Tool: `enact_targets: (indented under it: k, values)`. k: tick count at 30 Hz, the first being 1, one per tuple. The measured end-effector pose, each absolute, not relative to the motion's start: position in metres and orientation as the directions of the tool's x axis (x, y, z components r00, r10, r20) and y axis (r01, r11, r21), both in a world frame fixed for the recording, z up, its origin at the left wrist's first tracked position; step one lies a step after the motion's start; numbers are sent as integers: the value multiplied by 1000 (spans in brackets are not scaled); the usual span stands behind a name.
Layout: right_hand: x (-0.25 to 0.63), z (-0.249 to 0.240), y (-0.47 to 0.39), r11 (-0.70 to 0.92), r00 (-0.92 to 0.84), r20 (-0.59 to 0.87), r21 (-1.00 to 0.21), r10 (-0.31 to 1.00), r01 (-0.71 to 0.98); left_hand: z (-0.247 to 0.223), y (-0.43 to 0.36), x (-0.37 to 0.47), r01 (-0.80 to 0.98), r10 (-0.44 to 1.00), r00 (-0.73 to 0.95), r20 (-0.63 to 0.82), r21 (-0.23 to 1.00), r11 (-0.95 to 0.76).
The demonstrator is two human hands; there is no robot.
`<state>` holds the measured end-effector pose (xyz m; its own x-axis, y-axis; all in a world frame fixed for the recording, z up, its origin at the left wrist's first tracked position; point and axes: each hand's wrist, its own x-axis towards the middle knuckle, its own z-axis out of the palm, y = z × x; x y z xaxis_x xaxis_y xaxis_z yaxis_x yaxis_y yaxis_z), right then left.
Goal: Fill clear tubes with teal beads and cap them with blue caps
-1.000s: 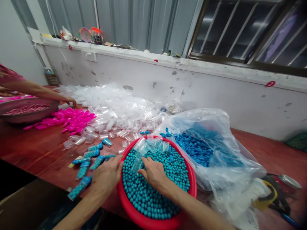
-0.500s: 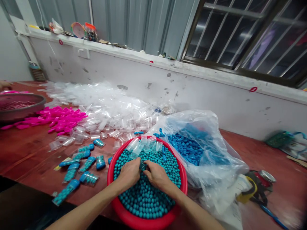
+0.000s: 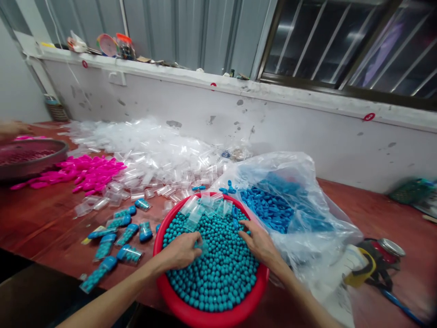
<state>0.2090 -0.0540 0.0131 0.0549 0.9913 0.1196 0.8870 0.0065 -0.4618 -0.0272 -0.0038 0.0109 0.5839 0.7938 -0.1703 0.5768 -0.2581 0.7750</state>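
A red basin full of teal beads stands in front of me. Over its left half, my left hand is closed around a small clear plastic container, partly hidden by the fingers. My right hand is at the basin's right side with thumb and fingers apart. Its fingertips are close to a blue cap lying on the beads; whether they touch it I cannot tell. Several empty clear containers rest on the beads at the far rim.
Bead-filled containers with blue caps lie left of the basin. Behind are a heap of clear containers and pink caps. A plastic bag of blue caps is at right, near a tape dispenser. Another person's hand shows far left.
My right hand has left the clear container and moved right to the blue cap by the rim. My left hand has shifted slightly left and down, still holding the container.
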Motion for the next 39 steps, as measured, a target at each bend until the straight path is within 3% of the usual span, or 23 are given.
enact_targets:
  k: [4,7,10,14,19,22,26,34,39]
  values:
    - [205,17,-62,-20,66,84,-461,994,887,7,1,-18,654,804,565,-183,694,-302]
    - [187,12,-72,57,-43,39,-484,998,873,-3,3,-4,585,809,537,-240,796,-153]
    - [170,8,-80,163,-188,0,-499,982,851,-10,2,10,410,866,462,-194,912,-15]
    - [178,12,-74,127,-122,40,-468,992,875,-6,-2,16,332,945,315,-83,943,-27]
    - [207,17,-37,-63,88,64,-321,994,945,-2,-5,3,570,951,304,57,789,-230]
    - [207,12,-14,-123,151,70,-300,986,946,-1,-10,-5,684,903,428,-25,661,-307]
    - [196,3,3,-137,158,44,-307,986,942,6,-20,-7,808,830,529,-176,404,-429]
    - [196,1,-7,-60,58,-17,-354,998,933,3,1,3,717,815,460,-352,688,-108]
    - [181,-1,-23,16,-6,30,-354,1000,935,-18,-5,18,502,809,394,-435,839,207]
